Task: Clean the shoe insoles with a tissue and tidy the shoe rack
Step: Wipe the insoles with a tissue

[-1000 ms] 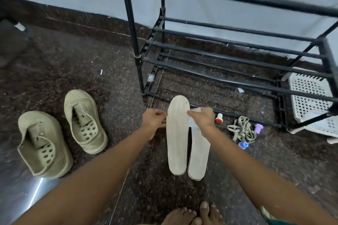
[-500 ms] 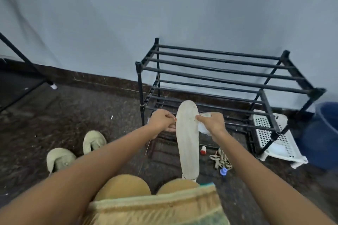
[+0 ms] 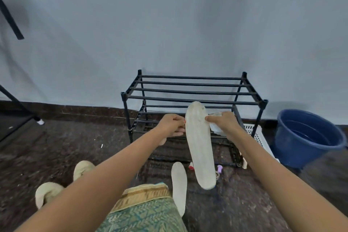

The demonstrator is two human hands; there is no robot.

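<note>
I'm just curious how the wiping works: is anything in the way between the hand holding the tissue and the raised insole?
Nothing visible is. The right hand pinches the raised insole at its edge, with the tissue bunched in that same hand beside it. The left hand grips the opposite edge.

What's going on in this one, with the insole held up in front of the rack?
A person is holding one insole upright in front of them. The left hand pinches its left edge, and the right hand holds the right edge together with a tissue. The second insole lies on the floor below, and two shoes sit to the left. The black shoe rack behind has nothing on its top bars.
</note>
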